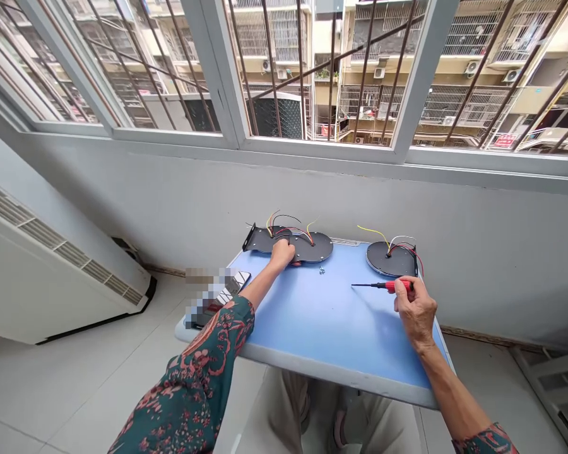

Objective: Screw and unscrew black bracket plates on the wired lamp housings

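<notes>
My right hand (pixel 414 309) is closed around the red handle of a screwdriver (pixel 392 285), its dark shaft pointing left above the blue tabletop. At the back left, my left hand (pixel 283 253) reaches onto a black plate with a rounded end (pixel 316 248); its fingers are curled at the plate's edge, and what they grip, if anything, is hidden. Red, yellow and black wires rise from that plate and from the black bracketed piece (pixel 260 239) beside it. Several small screws (pixel 322 269) lie in front. A third black round plate (pixel 383 258) with wires lies at the back right.
The small blue table (pixel 331 328) stands against a white wall below barred windows. A partly blurred phone-like item (pixel 234 285) lies at its left edge. A white appliance with vents (pixel 61 265) stands on the floor at left. My legs are under the table's front edge.
</notes>
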A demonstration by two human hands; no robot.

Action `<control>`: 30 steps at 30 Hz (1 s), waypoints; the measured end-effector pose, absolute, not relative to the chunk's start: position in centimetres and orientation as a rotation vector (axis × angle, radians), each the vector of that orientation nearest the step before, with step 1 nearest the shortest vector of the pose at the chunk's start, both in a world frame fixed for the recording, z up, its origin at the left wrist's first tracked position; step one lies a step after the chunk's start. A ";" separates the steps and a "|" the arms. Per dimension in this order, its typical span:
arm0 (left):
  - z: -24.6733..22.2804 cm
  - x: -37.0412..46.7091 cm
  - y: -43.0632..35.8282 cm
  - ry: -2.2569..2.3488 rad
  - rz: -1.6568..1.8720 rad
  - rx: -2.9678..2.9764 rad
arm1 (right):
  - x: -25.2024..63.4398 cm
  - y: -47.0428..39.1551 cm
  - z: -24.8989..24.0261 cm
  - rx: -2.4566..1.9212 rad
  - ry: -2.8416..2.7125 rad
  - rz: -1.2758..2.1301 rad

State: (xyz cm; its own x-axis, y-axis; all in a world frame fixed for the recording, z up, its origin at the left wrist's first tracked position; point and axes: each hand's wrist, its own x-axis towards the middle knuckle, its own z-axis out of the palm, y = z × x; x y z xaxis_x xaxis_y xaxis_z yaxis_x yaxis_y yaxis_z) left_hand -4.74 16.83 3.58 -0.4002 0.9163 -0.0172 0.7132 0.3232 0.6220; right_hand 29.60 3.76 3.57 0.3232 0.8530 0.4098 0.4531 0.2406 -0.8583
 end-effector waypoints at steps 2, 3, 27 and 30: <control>4.0 -4.7 16.4 2.263 0.721 1.477 | 29.8 3.9 3.8 -1.358 -1.230 0.510; 4.3 -4.6 16.1 2.285 0.699 1.493 | 30.0 4.0 3.9 -1.329 -1.169 0.569; 3.4 18.3 21.7 1.741 0.650 2.017 | 33.9 4.5 6.0 -0.971 -0.346 0.532; 2.8 18.4 22.5 1.795 0.656 1.944 | 34.5 4.5 6.1 -0.995 -0.453 0.655</control>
State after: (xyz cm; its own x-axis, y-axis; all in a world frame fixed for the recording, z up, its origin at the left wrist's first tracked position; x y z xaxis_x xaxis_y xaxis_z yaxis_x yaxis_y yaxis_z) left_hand 18.42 22.52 2.76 0.0590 0.9963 0.0628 0.8022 -0.0848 0.5910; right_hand 34.46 4.46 6.06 0.7233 0.6883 0.0555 -0.2952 0.3809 -0.8762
